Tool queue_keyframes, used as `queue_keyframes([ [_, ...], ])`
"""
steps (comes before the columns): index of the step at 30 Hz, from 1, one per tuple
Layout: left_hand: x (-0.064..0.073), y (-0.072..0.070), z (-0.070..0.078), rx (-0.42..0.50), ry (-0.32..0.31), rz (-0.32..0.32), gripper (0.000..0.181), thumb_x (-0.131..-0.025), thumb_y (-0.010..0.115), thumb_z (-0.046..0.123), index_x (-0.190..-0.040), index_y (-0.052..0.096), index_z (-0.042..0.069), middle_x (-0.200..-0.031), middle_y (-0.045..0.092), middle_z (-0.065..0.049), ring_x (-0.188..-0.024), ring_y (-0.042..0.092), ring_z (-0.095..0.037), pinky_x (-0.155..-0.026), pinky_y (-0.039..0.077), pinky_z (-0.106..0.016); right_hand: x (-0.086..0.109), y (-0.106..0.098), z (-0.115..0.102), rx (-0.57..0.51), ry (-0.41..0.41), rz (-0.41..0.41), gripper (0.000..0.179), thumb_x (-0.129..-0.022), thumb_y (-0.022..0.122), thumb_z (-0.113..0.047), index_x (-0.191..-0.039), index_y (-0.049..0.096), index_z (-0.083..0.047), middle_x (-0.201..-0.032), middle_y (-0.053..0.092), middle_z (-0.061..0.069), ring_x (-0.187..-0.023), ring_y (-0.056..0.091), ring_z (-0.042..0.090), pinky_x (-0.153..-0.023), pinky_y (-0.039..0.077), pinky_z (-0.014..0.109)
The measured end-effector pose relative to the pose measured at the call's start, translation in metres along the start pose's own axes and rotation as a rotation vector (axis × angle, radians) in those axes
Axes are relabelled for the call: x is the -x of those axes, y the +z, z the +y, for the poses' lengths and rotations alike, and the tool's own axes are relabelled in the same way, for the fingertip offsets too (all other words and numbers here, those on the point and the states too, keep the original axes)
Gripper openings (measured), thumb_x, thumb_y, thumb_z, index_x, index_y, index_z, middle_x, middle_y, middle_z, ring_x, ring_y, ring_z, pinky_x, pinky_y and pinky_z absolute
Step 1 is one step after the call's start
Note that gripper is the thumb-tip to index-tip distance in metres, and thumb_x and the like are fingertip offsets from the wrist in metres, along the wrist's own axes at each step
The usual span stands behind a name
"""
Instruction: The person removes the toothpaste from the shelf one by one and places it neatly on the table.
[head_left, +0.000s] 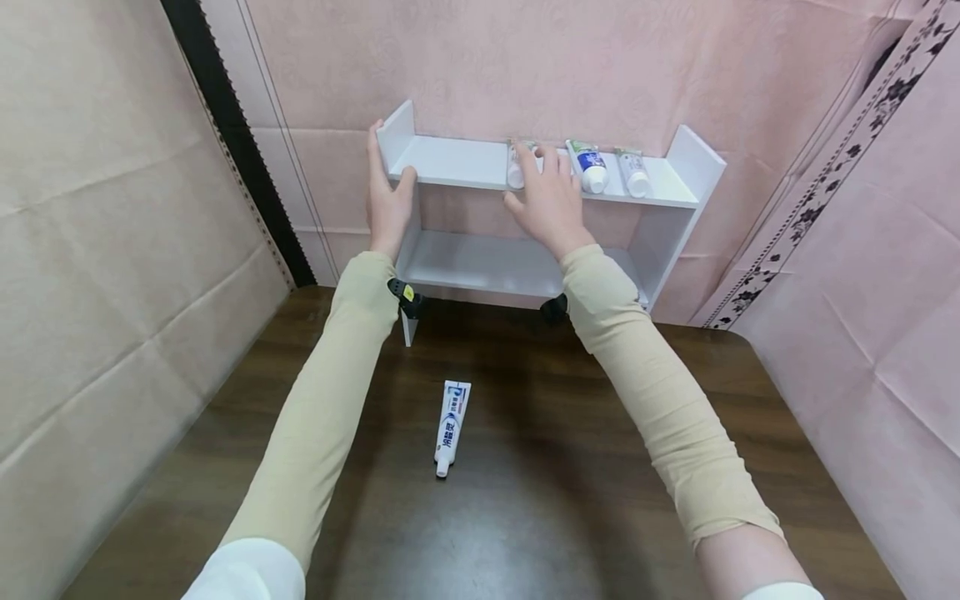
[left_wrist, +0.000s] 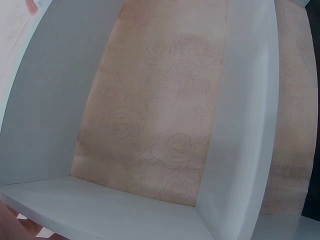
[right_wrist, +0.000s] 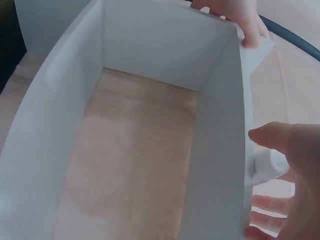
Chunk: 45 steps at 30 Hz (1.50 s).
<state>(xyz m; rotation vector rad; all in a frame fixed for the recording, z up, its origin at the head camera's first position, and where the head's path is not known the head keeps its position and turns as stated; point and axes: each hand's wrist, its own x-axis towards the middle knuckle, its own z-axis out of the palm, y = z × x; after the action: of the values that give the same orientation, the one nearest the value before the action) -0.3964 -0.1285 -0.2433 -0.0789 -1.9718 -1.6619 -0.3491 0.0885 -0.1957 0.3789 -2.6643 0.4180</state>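
Note:
A white two-tier shelf (head_left: 480, 254) stands at the back of the table. My left hand (head_left: 388, 208) grips its upper left side, thumb at the front edge and fingers along the outer panel. Over the top board, my right hand (head_left: 551, 204) has loosely bent, spread fingers beside a pale toothpaste tube (head_left: 514, 172). Its white cap (right_wrist: 270, 165) shows between thumb and fingers in the right wrist view. To the right lie a blue-and-green toothpaste tube (head_left: 588, 165) and a pale tube (head_left: 634, 173), caps toward the front. Another white-and-blue toothpaste tube (head_left: 452, 425) lies on the table.
The dark wooden table (head_left: 360, 517) is bordered by pink patterned cloth walls (head_left: 525, 67). A black strip (head_left: 232, 133) runs down the back left corner. The shelf's lower board (head_left: 480, 258) sits below the tubes.

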Motion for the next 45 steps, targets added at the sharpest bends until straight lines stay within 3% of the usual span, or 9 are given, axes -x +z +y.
queue_keyframes([
  [4,-0.001,0.001,0.0,-0.001,-0.011,0.0,0.069,-0.095,0.047,0.021,-0.149,0.016,0.052,-0.154,0.031,0.021,-0.128,0.04,-0.007,-0.103,0.032,-0.031,0.001,0.003,0.003,-0.025,0.0,0.024,0.059,-0.095,0.055,-0.035,-0.149,0.036,-0.017,-0.14,0.037,0.016,-0.129,0.032,0.031,-0.105,0.028,0.044],
  [8,-0.001,0.002,-0.001,-0.006,-0.012,-0.003,0.069,-0.096,0.046,0.022,-0.149,0.015,0.052,-0.154,0.029,0.023,-0.129,0.039,-0.006,-0.104,0.031,-0.031,0.003,0.003,0.003,-0.047,0.01,0.067,0.048,-0.095,0.053,-0.043,-0.134,0.047,-0.015,-0.115,0.047,0.016,-0.105,0.041,0.029,-0.086,0.034,0.037],
  [13,-0.002,0.001,-0.001,-0.011,0.009,-0.004,0.069,-0.096,0.045,0.022,-0.15,0.013,0.051,-0.155,0.025,0.026,-0.133,0.035,0.0,-0.106,0.03,-0.029,0.0,0.003,-0.001,-0.046,0.055,0.069,0.04,-0.097,0.046,-0.042,-0.129,0.047,-0.017,-0.107,0.055,0.013,-0.089,0.049,0.026,-0.067,0.033,0.032],
  [19,-0.003,0.002,0.0,-0.022,0.002,-0.007,0.068,-0.097,0.045,0.023,-0.15,0.013,0.051,-0.155,0.025,0.025,-0.136,0.033,0.0,-0.109,0.029,-0.03,0.002,0.011,0.001,-0.063,0.077,0.115,0.044,-0.097,0.045,-0.032,-0.139,0.046,-0.018,-0.113,0.06,0.014,-0.083,0.052,0.026,-0.071,0.046,0.041],
  [27,-0.003,0.001,0.0,-0.01,0.018,-0.003,0.069,-0.096,0.045,0.02,-0.151,0.014,0.048,-0.155,0.028,0.022,-0.133,0.036,-0.002,-0.107,0.029,-0.028,0.005,0.013,0.0,-0.019,0.089,0.17,0.046,-0.098,0.046,-0.045,-0.136,0.053,-0.021,-0.112,0.066,0.012,-0.09,0.063,0.03,-0.072,0.05,0.046],
  [30,-0.003,0.001,-0.001,0.0,0.013,-0.004,0.069,-0.096,0.045,0.019,-0.151,0.015,0.047,-0.155,0.029,0.02,-0.132,0.038,-0.005,-0.107,0.03,-0.029,0.008,0.015,-0.001,-0.02,0.08,0.2,0.045,-0.097,0.048,-0.047,-0.132,0.055,-0.019,-0.103,0.07,0.012,-0.084,0.064,0.029,-0.067,0.049,0.045],
  [35,-0.002,0.0,0.0,0.006,0.003,-0.001,0.069,-0.096,0.046,0.02,-0.151,0.015,0.048,-0.155,0.029,0.021,-0.13,0.038,-0.005,-0.106,0.031,-0.029,0.014,0.019,-0.001,-0.058,0.045,0.289,0.036,-0.095,0.051,-0.032,-0.124,0.058,-0.013,-0.092,0.072,0.016,-0.066,0.059,0.028,-0.055,0.04,0.038],
  [39,-0.002,0.0,0.001,0.008,0.003,0.002,0.069,-0.095,0.046,0.02,-0.15,0.016,0.049,-0.154,0.032,0.019,-0.127,0.041,-0.007,-0.102,0.033,-0.029,0.019,0.02,-0.001,-0.083,0.024,0.343,0.032,-0.094,0.05,-0.026,-0.12,0.059,-0.009,-0.087,0.072,0.018,-0.06,0.057,0.028,-0.051,0.031,0.031],
  [45,-0.001,0.0,0.0,0.005,0.007,0.003,0.069,-0.095,0.046,0.019,-0.151,0.015,0.048,-0.154,0.032,0.02,-0.128,0.04,-0.006,-0.103,0.032,-0.029,0.031,0.024,0.0,-0.081,-0.015,0.386,0.03,-0.094,0.05,-0.026,-0.116,0.059,-0.006,-0.083,0.072,0.018,-0.058,0.058,0.029,-0.05,0.038,0.036],
])
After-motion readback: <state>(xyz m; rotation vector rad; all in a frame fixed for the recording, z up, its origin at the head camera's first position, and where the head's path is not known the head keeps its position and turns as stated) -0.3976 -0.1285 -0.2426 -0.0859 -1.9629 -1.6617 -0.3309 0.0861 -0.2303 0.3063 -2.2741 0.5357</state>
